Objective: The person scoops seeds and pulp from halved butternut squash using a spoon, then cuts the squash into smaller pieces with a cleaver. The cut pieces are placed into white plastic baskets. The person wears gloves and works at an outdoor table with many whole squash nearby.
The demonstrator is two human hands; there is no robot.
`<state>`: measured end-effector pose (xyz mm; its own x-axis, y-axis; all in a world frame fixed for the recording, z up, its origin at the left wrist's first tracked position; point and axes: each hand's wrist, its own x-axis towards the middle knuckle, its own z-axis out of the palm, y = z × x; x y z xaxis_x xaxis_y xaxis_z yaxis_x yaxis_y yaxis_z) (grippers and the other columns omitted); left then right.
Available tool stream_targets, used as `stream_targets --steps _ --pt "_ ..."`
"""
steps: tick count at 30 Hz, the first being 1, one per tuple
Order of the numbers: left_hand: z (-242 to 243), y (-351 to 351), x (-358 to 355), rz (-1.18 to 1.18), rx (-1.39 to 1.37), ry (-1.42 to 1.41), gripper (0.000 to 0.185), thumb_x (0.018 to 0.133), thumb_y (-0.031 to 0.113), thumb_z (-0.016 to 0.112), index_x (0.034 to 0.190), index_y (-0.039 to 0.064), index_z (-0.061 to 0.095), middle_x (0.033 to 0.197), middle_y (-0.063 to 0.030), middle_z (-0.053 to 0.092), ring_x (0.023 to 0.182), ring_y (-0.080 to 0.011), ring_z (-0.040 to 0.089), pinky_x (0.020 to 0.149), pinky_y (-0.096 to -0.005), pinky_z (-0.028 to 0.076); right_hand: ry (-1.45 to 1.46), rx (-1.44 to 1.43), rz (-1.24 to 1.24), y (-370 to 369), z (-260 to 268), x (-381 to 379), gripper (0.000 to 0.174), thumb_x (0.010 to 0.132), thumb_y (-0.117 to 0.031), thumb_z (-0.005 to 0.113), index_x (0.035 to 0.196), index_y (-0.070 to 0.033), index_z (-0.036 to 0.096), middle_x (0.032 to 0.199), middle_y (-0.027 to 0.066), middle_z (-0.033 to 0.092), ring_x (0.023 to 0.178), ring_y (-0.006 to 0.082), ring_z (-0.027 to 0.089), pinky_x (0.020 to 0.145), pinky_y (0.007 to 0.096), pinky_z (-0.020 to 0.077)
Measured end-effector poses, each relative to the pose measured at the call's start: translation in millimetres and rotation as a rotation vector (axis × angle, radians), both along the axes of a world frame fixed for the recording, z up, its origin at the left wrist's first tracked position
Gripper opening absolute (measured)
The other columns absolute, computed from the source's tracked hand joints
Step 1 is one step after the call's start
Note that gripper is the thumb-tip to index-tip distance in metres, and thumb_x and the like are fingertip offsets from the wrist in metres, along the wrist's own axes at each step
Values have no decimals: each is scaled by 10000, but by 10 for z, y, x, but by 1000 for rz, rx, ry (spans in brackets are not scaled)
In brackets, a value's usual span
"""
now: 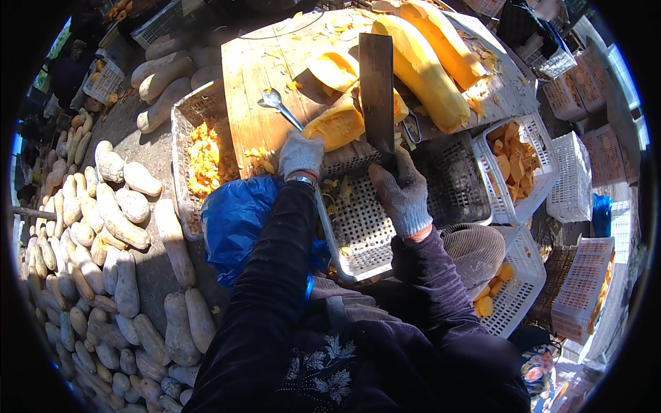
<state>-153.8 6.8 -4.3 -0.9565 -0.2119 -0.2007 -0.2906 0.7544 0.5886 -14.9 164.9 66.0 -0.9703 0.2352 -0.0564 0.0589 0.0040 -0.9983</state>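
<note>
My gloved left hand (302, 153) holds the near end of a hollowed squash piece (335, 127) on the wooden board (253, 67). In my gloved right hand (402, 188) is the handle of a broad-bladed knife (377, 93), its blade raised over the board just right of that piece. Behind the blade another squash piece is partly hidden. A cut squash piece (334, 69) with a hollow lies farther back. The metal spoon (281, 107) rests left of the held piece. Two long peeled squashes (423, 72) lie at the right, near a peeler (413, 128).
An orange-pulp crate (178, 155) stands left, beside a blue plastic bag (237, 222). Below the board's near edge is a perforated crate (361, 227) with scraps. Right of it are crates of peelings (547, 155) and squash pieces (532, 289). Unpeeled squashes (121, 217) cover the ground at left.
</note>
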Motion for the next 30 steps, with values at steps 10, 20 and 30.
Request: stream_targets --steps 10,20,30 --pt "-53 -174 108 114 883 -84 411 887 281 613 1212 34 566 892 -120 680 620 -204 646 458 -310 508 -457 -434 268 511 -809 -357 366 873 -125 669 1221 -50 581 695 -22 565 514 90 520 457 232 431" --pt "-51 165 -214 -64 1232 169 280 861 141 645 1106 7 628 1089 -128 640 1011 -245 626 853 -357 534 -279 -409 -56 109 -970 974 251 906 -116 553 1128 -37 466 659 104 563 452 204 558 409 287 468" --pt "-253 715 54 -454 293 299 435 740 263 747 1096 26 663 1144 -185 640 1030 -337 631 924 -383 490 -486 -643 -59 179 -973 786 267 911 -156 558 1131 -13 507 732 136 571 534 222 572 476 328 475"
